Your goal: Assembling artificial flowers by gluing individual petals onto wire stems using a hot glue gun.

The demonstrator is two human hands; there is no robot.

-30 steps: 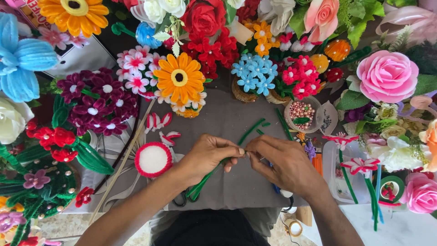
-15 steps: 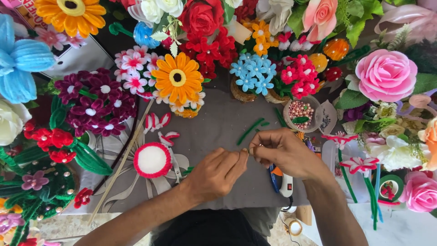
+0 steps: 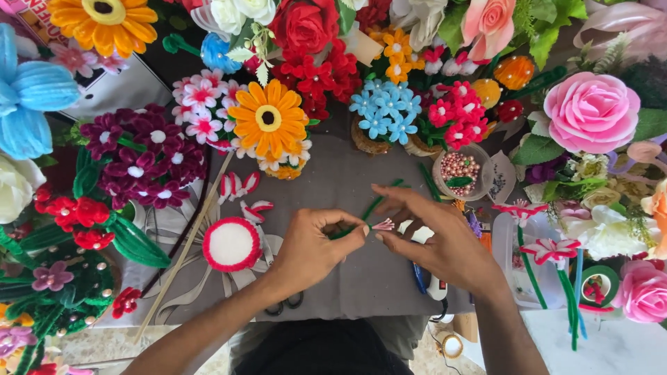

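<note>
My left hand (image 3: 314, 244) pinches a green pipe-cleaner stem (image 3: 374, 204) just below a small pink-and-white flower head (image 3: 383, 224) at its tip. My right hand (image 3: 438, 239) hovers close on the other side, thumb and forefinger nearly touching the little flower, other fingers spread. Both hands work over a grey cloth (image 3: 340, 281) in the middle. A round white disc with a red fuzzy rim (image 3: 231, 244) lies just left of my left hand, with red-and-white striped petals (image 3: 240, 186) above it.
Pipe-cleaner flowers ring the cloth: an orange daisy (image 3: 268, 119), purple blooms (image 3: 139, 156), blue flowers (image 3: 383, 111), a big pink rose (image 3: 592, 111). A clear cup of pink beads (image 3: 460, 170) stands right of centre. Scissors (image 3: 286, 303) and a glue gun (image 3: 431, 278) lie near the front edge.
My hands have shifted from low on the stem up to its tip. The small pink flower head now shows between my fingertips, and my right hand's fingers have spread.
</note>
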